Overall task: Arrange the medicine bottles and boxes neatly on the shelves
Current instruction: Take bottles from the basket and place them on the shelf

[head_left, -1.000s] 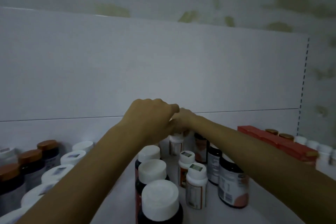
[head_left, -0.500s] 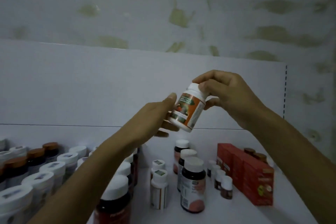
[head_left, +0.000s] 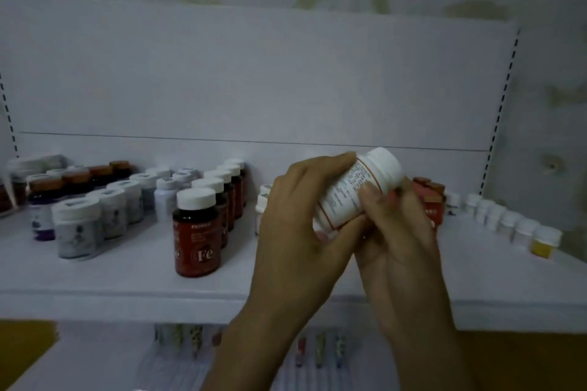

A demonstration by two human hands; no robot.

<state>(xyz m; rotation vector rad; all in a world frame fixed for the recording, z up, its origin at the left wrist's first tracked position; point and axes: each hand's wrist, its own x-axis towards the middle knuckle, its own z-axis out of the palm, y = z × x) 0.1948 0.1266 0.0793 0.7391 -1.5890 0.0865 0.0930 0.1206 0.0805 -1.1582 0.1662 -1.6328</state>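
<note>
My right fingers (head_left: 371,200) hide most of the red boxes (head_left: 432,211); the label blurs. The white-capped bottle (head_left: 355,190) tilts right of centre, before the shelf (head_left: 111,279), left fingers (head_left: 332,163) wrapping it, right pinching.

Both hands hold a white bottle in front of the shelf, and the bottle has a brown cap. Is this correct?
Not quite. The head view shows that the cap is white, not brown. The rest is right: the left hand and the right hand both hold the white bottle in front of the shelf.
</note>
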